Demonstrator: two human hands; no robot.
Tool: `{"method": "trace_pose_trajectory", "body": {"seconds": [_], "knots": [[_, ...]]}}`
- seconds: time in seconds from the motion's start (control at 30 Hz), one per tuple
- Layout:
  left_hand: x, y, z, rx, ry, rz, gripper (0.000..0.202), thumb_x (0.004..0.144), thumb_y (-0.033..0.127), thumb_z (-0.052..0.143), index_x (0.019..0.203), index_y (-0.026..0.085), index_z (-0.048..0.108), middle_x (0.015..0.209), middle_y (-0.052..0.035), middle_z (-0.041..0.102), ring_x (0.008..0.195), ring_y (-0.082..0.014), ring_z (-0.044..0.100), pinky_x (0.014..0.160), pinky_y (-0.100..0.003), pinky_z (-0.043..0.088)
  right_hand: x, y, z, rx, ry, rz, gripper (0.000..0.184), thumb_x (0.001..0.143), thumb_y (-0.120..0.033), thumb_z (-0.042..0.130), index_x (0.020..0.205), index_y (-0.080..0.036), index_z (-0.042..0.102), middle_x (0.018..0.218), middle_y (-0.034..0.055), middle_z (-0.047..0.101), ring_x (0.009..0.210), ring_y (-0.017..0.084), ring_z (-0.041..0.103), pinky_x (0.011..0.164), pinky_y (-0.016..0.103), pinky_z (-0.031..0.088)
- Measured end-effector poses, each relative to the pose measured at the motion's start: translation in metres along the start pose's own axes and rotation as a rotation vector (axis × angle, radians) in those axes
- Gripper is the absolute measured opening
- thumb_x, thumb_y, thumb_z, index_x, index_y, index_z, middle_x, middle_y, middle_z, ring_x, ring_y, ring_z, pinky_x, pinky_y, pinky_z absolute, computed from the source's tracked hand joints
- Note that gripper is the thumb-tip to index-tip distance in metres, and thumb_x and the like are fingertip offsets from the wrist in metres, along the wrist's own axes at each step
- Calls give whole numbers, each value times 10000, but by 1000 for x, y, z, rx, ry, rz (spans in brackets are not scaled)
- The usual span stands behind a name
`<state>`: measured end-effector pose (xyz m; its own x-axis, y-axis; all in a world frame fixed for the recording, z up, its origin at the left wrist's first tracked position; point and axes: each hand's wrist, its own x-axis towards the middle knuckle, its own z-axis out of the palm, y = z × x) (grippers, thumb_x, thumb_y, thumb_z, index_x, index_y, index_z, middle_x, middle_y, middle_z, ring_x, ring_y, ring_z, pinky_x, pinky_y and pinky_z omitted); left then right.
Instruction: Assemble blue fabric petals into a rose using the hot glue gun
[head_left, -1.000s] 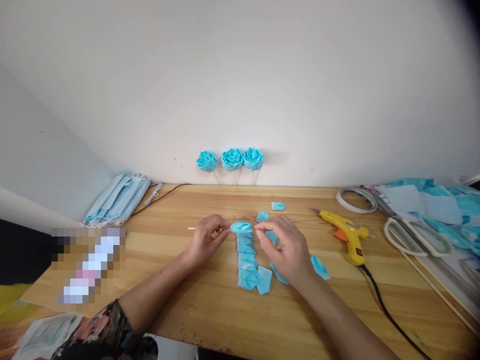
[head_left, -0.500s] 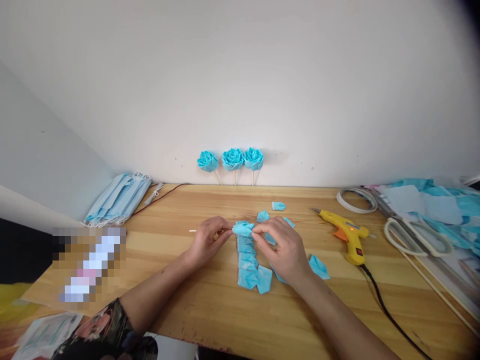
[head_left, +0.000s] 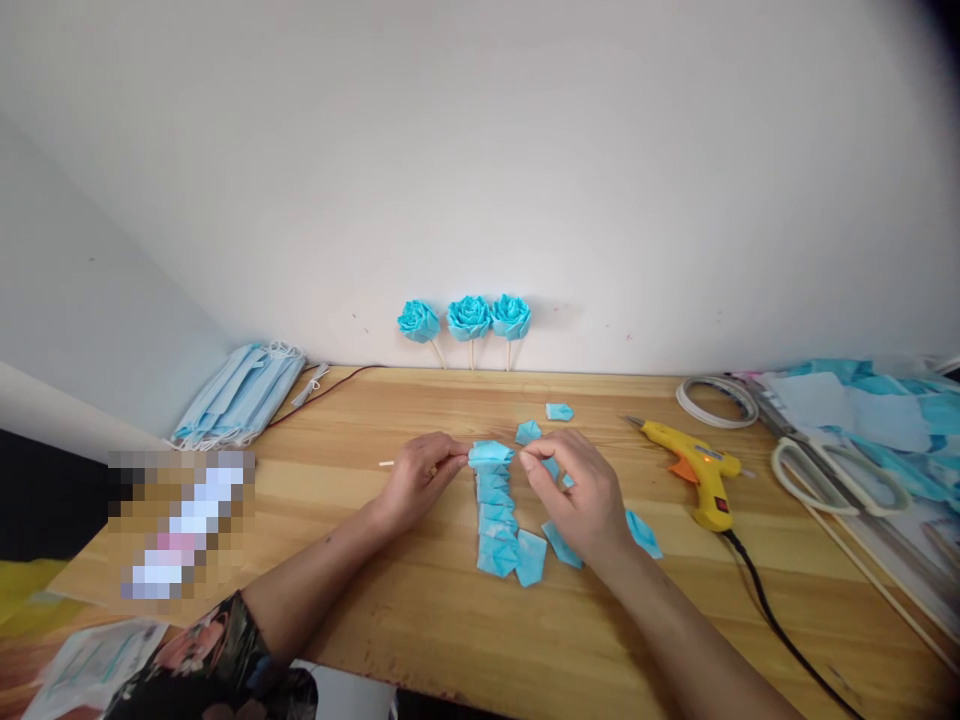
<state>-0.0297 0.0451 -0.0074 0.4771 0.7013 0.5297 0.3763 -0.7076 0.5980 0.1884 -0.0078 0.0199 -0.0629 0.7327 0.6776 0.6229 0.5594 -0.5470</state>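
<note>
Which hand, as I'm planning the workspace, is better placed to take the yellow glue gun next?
Probably the right hand: it is nearer the glue gun, with nothing clearly visible in its grip. The left hand is farther off and holds a pale stick.

Soft, moderately bright light spreads over my desk (head_left: 405,620) and the pale wall (head_left: 480,180). The blue flowers (head_left: 469,318) cast a faint shadow rightward, so light seems to reach me from the left. My left grip (head_left: 420,485) and right grip (head_left: 576,495) look fairly sharp; the side margins stretch and soften, black rounds off the far right corner, and coarse pixel blocks (head_left: 187,530) blot out a left patch.
</note>
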Motion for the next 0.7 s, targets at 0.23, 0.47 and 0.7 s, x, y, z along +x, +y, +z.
{"method": "trace_pose_trajectory", "body": {"seconds": [0.23,0.47,0.7], "knots": [[0,-2,1,28,-9,65,228,971,273,493,883,157,668,681,-28,634,632,-121,576,606,-219,409,0,8,0,46,-20,-35,183,934,-157,554,1053,-245,663,950,35,727,894,197,647,800,364,509],[1,-1,1,27,-29,99,263,983,265,457,829,155,640,670,-31,625,635,-128,583,615,-225,416,1,10,0,93,-81,-67,216,951,-183,534,1078,-262,690,945,38,743,880,200,675,775,368,541],[1,-1,1,34,-23,91,258,978,269,466,828,156,643,677,-34,631,635,-129,585,611,-230,420,1,7,-1,94,-79,-40,203,950,-184,524,1031,-251,698,877,32,734,818,191,672,736,349,538]]}}
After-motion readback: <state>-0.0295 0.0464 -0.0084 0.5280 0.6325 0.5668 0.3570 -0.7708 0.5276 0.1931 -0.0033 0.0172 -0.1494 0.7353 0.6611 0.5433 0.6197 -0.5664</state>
